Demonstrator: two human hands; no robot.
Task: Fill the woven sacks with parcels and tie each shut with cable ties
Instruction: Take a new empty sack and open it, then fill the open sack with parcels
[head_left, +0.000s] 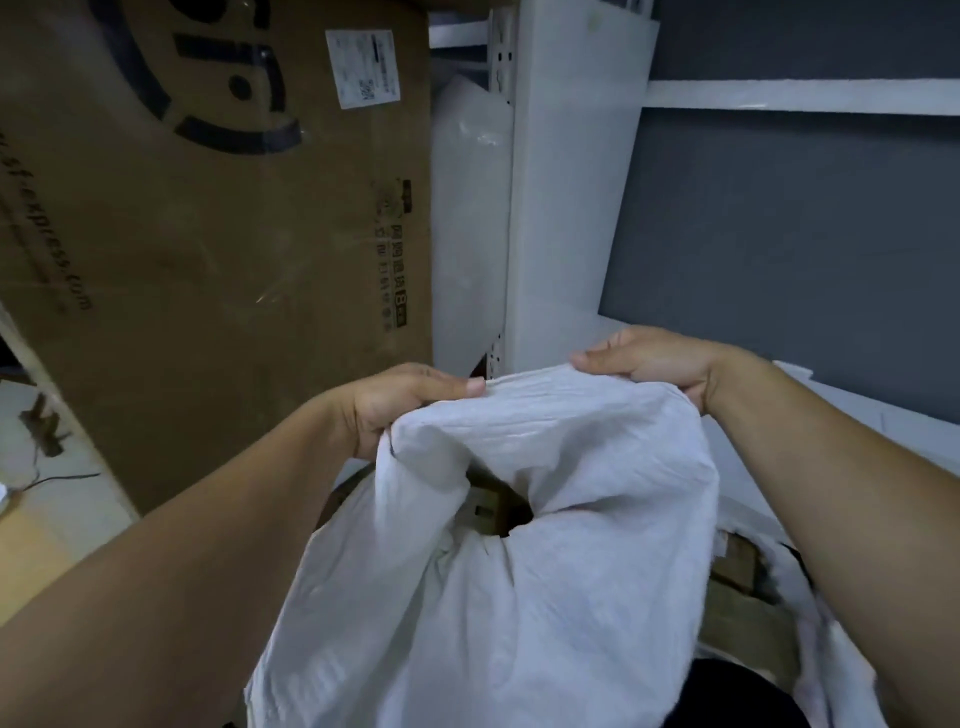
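Between the two hands: a white woven sack (519, 597) stands with its mouth pulled up toward the camera, the top hem stretched from one hand to the other.
Left hand (395, 410): closed on the sack's rim at its left corner, thumb pressed on top of the fabric, other fingers hidden behind the cloth.
Right hand (649, 364): clamped on the rim at the far right corner, thumb on the hem, knuckles up.
Sack mouth: partly folded in on itself below the hands, leaving a small dark gap.
Inside the gap: a brown cardboard parcel (488, 512), only a corner showing; how many more lie under it cannot be told.
Beyond the left hand: a large cardboard box (218, 218) with black print and a white label (363, 67).
Beyond the right hand: a white shelf upright (566, 182) against a dark grey wall (779, 218).
Below the right forearm: what may be another open sack with brown parcels (743, 603), blurred.
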